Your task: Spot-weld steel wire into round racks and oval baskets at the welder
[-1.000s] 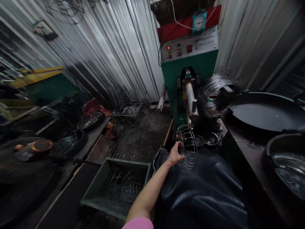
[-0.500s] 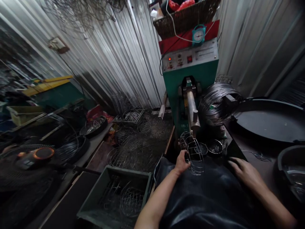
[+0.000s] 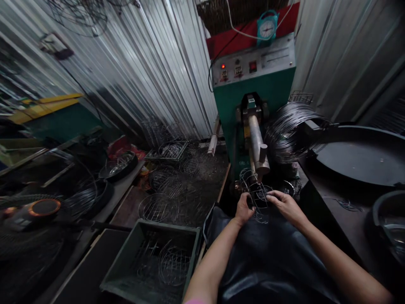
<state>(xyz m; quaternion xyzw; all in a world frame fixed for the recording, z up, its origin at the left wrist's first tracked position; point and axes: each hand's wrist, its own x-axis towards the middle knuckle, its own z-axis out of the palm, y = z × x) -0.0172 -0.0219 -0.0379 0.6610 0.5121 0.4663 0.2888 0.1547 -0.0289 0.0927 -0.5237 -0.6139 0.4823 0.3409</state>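
In front of my lap is a round wire basket frame point(image 3: 260, 216), tilted under the metal electrode arm point(image 3: 257, 141) of a green spot-welding machine point(image 3: 226, 107). My left hand point(image 3: 244, 210) is closed around the frame's left side. From the right, my right hand point(image 3: 284, 204) pinches at the frame's upper right edge, close below the electrode tip. Whether a small separate piece of wire sits between its fingertips is too fine to tell. Behind the hands, a small dish point(image 3: 288, 188) with shiny bits is partly hidden.
A coil of wire point(image 3: 292, 131) and a big black pan point(image 3: 357, 158) are on the right. At lower left stands a green crate point(image 3: 126, 270) with wire pieces inside. Several wire grids point(image 3: 171, 181) lie behind it. A black apron point(image 3: 253, 261) covers my lap.
My right hand has moved left from the table side to the wire frame and closed its fingers there. My left hand keeps its hold. The whole view has shifted slightly.
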